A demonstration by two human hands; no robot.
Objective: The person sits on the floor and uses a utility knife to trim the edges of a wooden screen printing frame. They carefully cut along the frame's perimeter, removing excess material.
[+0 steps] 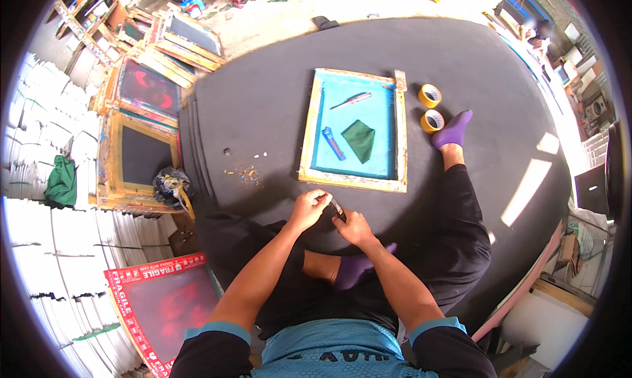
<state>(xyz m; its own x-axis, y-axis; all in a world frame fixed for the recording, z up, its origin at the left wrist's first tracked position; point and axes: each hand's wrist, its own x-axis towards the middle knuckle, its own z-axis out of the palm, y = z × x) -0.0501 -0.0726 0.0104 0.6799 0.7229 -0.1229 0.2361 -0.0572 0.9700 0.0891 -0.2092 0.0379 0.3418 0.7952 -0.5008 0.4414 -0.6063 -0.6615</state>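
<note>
My right hand [356,229] is closed around a slim dark object [338,210] with a pale marking, perhaps a pen or marker; its kind is too small to tell. Beside its upper end, my left hand [308,211] is pinched, with a small whitish bit at the fingertips that I cannot make out. Both hands are just in front of a wooden screen-printing frame [307,131] with light-blue mesh. On that mesh lie a blue utility knife [334,144], a folded dark green cloth [359,141] and a slim dark pen-like tool [351,101].
Two yellow tape rolls [430,96] sit right of the frame, near my purple-socked foot [453,131]. Small crumbs [248,175] lie on the dark mat [263,101]. More frames [146,148] and white paper stacks [39,246] stand left. Another person [538,39] is far right.
</note>
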